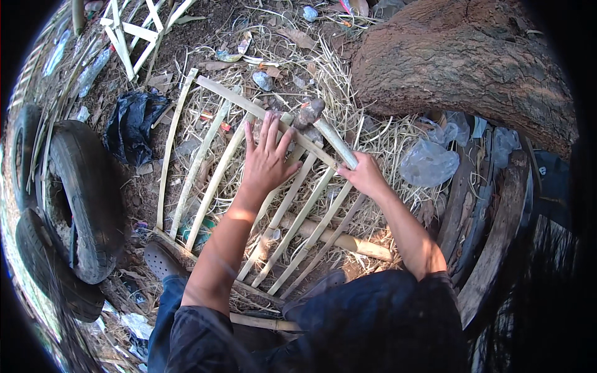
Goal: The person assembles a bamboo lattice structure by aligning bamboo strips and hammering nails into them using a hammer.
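Note:
A frame of split bamboo slats (214, 169) lies on the ground before me, several strips running from a far crosspiece toward a near one. My left hand (268, 155) rests on the far crosspiece with its fingers spread. My right hand (365, 174) is wrapped round the pale handle of a hammer (336, 144). The hammer's dark, dirty head (309, 114) is at the crosspiece, just right of my left fingertips; whether it touches the wood I cannot tell. A thick bamboo pole (364, 247) lies under the slats near my knees.
A big tree trunk (460, 59) fills the far right. Old tyres (87, 199) and a black plastic bag (134, 124) lie left. Another slat frame (140, 31) stands far left. Clear plastic bags (429, 163) and weathered logs (497, 230) are on the right. Straw shavings (336, 74) litter the ground.

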Available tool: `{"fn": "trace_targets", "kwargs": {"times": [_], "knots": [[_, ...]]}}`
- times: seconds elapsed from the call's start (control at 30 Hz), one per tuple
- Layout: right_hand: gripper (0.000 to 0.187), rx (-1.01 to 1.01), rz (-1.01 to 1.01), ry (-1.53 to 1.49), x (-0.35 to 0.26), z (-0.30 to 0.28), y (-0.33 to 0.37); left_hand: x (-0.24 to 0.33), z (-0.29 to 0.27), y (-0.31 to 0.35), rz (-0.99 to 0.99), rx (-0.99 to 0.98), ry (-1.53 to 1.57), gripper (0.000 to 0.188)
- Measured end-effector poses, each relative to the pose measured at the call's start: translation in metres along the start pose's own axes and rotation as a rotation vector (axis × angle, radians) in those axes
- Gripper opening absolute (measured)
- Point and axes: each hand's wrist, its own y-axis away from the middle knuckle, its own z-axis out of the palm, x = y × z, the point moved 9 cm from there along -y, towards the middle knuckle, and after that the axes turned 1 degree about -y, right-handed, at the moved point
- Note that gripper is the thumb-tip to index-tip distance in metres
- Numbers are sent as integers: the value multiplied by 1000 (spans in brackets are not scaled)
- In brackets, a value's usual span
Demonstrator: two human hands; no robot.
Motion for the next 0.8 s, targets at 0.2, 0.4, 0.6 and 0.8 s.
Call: {"fn": "trace_targets", "kwargs": {"times": [0.2,0.4,0.6,0.8], "knots": [[21,-7,25,-37,-2,-1,1,-23,-11,6,-174,64,-163,52],[24,0,10,-19,7,-2,1,26,-8,18,-90,91,185,36],[27,13,25,-37,3,-3,1,1,88,51,-773,-333,733,63],[25,30,-12,-19,2,-3,1,7,101,51,-927,-383,1039,71]]}}
